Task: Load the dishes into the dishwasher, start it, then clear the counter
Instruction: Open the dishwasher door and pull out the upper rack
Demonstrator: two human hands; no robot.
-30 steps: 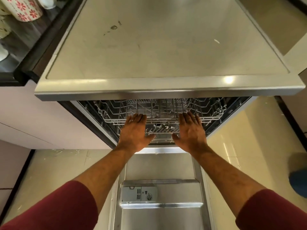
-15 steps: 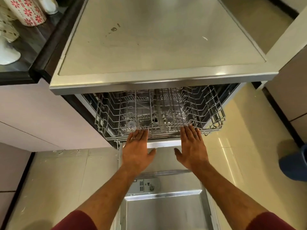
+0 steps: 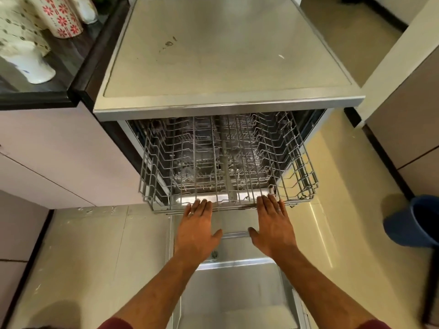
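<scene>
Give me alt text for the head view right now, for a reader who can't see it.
Two bare hands, left and right, fingers straight, touch the front edge of an empty grey wire dishwasher rack pulled partway out over the lowered steel door. Patterned ceramic mugs stand on the dark counter at upper left; a blue bucket sits on the floor at right.

sleeves: dark red | left hand: ring | right hand: ring

Bright, warm light; glare on the floor tiles; wide-angle bending and blur at edges.
</scene>
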